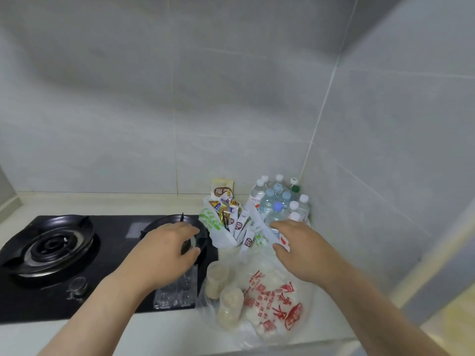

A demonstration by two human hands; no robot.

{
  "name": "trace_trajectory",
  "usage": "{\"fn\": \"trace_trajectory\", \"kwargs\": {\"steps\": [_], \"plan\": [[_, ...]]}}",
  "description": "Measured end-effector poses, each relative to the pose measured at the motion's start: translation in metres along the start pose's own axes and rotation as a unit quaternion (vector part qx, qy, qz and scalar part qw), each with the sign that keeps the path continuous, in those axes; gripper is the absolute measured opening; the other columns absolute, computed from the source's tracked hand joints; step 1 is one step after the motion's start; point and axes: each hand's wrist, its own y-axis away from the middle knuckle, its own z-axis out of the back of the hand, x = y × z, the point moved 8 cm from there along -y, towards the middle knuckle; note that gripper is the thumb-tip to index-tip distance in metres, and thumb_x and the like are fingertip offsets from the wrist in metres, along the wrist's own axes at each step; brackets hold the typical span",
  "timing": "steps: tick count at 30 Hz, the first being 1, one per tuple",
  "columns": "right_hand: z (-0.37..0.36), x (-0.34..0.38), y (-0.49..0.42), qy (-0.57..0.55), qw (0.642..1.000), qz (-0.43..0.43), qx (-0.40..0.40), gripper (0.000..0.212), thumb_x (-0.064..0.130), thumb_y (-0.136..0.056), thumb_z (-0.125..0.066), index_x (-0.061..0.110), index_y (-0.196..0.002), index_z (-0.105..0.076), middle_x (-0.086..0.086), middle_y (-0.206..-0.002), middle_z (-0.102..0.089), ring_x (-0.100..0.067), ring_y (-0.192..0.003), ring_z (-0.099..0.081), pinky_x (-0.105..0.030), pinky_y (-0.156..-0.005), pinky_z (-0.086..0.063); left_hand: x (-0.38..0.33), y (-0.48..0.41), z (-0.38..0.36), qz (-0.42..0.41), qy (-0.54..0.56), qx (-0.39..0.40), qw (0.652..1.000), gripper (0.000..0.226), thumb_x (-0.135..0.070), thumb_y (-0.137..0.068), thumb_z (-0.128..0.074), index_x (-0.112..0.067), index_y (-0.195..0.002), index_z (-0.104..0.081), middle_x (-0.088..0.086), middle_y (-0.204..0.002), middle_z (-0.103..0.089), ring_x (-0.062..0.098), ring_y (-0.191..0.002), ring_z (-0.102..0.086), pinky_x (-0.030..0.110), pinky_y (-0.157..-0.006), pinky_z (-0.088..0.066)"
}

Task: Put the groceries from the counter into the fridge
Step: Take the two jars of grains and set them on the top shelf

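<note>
The right hand [299, 244] reaches with its fingers [279, 224] almost straight and close together, thumb apart below them. The handle strip [263, 232] of the white bag of sachets [218, 227] lies just in the gap, so I judge a grasp is being prepared. The left hand [164, 249] has curved fingers [189, 230] over the hob [115, 253]. Something pale sits between fingertips and thumb, but whether they pinch it I cannot tell.

The groceries are on the counter [164, 335]: water bottles [279, 201] beyond the right fingertips, and the clear bag with red print [272, 296] and the jars [222, 281] behind both thumbs, toward the person. The fridge is not in view.
</note>
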Motion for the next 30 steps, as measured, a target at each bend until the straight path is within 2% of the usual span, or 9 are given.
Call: {"fn": "trace_trajectory", "kwargs": {"steps": [7, 10, 12, 15, 18, 22, 24, 27, 30], "plan": [[-0.022, -0.041, -0.031, -0.035, 0.999, 0.01, 0.02, 0.048, 0.034, -0.099, -0.048, 0.029, -0.146, -0.04, 0.007, -0.141, -0.049, -0.013, -0.13, -0.043, -0.027, -0.102, -0.039, -0.009, -0.033, -0.036, 0.021, -0.002, 0.023, 1.0, 0.044, -0.036, -0.094, -0.057, -0.027, -0.137, -0.054, -0.017, -0.138, -0.053, 0.007, -0.13, -0.046, 0.016, -0.097, -0.034], [-0.03, -0.064, -0.048, -0.059, 0.998, 0.012, 0.024, 0.046, 0.033, -0.099, -0.05, 0.029, -0.145, -0.043, 0.008, -0.139, -0.05, -0.012, -0.124, -0.047, -0.022, -0.093, -0.037, -0.011, -0.049, -0.053, 0.046, 0.011, 0.037, 0.998, 0.043, -0.035, -0.093, -0.059, -0.026, -0.135, -0.056, -0.015, -0.134, -0.055, 0.007, -0.124, -0.052, 0.015, -0.09, -0.036], [-0.039, -0.079, -0.06, -0.071, 0.997, 0.017, 0.03, 0.046, 0.033, -0.098, -0.051, 0.029, -0.143, -0.045, 0.009, -0.137, -0.052, -0.012, -0.12, -0.049, -0.021, -0.088, -0.035, -0.008, -0.057, -0.066, 0.073, 0.017, 0.049, 0.996, 0.046, -0.037, -0.094, -0.059, -0.027, -0.138, -0.053, -0.014, -0.138, -0.053, 0.007, -0.122, -0.053, 0.016, -0.092, -0.038], [-0.052, -0.098, -0.078, -0.088, 0.995, 0.017, 0.045, 0.046, 0.032, -0.098, -0.052, 0.029, -0.143, -0.045, 0.01, -0.139, -0.051, -0.012, -0.123, -0.048, -0.023, -0.094, -0.037, 0.001, -0.069, -0.086, 0.102, 0.019, 0.062, 0.993, 0.048, -0.038, -0.093, -0.059, -0.027, -0.139, -0.052, -0.012, -0.141, -0.052, 0.008, -0.128, -0.049, 0.02, -0.099, -0.038], [-0.067, -0.108, -0.093, -0.101, 0.992, 0.034, 0.062, 0.047, 0.031, -0.097, -0.053, 0.027, -0.143, -0.046, 0.007, -0.14, -0.051, -0.012, -0.128, -0.047, -0.028, -0.104, -0.04, 0.007, -0.078, -0.102, 0.124, 0.029, 0.068, 0.99, 0.048, -0.036, -0.093, -0.061, -0.024, -0.139, -0.053, -0.011, -0.141, -0.052, 0.009, -0.129, -0.049, 0.021, -0.099, -0.039], [-0.086, -0.112, -0.105, -0.101, 0.989, 0.055, 0.087, 0.045, 0.03, -0.096, -0.054, 0.026, -0.141, -0.048, 0.005, -0.14, -0.052, -0.015, -0.13, -0.046, -0.031, -0.106, -0.039, 0.013, -0.079, -0.12, 0.165, 0.053, 0.071, 0.982, 0.046, -0.032, -0.091, -0.064, -0.021, -0.136, -0.057, -0.01, -0.137, -0.056, 0.01, -0.124, -0.054, 0.026, -0.1, -0.043], [-0.095, -0.11, -0.109, -0.099, 0.988, 0.067, 0.101, 0.044, 0.029, -0.097, -0.053, 0.026, -0.14, -0.048, 0.006, -0.139, -0.052, -0.015, -0.129, -0.046, -0.03, -0.105, -0.039, 0.018, -0.074, -0.128, 0.185, 0.064, 0.081, 0.977, 0.047, -0.034, -0.091, -0.064, -0.022, -0.135, -0.057, -0.01, -0.137, -0.057, 0.007, -0.116, -0.058, 0.029, -0.1, -0.045], [-0.111, -0.103, -0.112, -0.099, 0.984, 0.083, 0.127, 0.045, 0.03, -0.097, -0.053, 0.027, -0.142, -0.046, 0.007, -0.142, -0.05, -0.015, -0.129, -0.045, -0.031, -0.104, -0.04, 0.026, -0.067, -0.135, 0.21, 0.074, 0.086, 0.971, 0.046, -0.032, -0.091, -0.064, -0.022, -0.135, -0.057, -0.009, -0.134, -0.058, 0.004, -0.099, -0.06, 0.024, -0.092, -0.045], [-0.129, -0.093, -0.113, -0.099, 0.978, 0.094, 0.157, 0.048, 0.033, -0.098, -0.051, 0.027, -0.145, -0.043, 0.007, -0.145, -0.047, -0.014, -0.132, -0.044, -0.033, -0.105, -0.04, 0.035, -0.06, -0.141, 0.23, 0.076, 0.093, 0.966, 0.045, -0.032, -0.091, -0.063, -0.022, -0.134, -0.057, -0.007, -0.133, -0.059, 0.012, -0.111, -0.059, 0.026, -0.093, -0.045]]}}
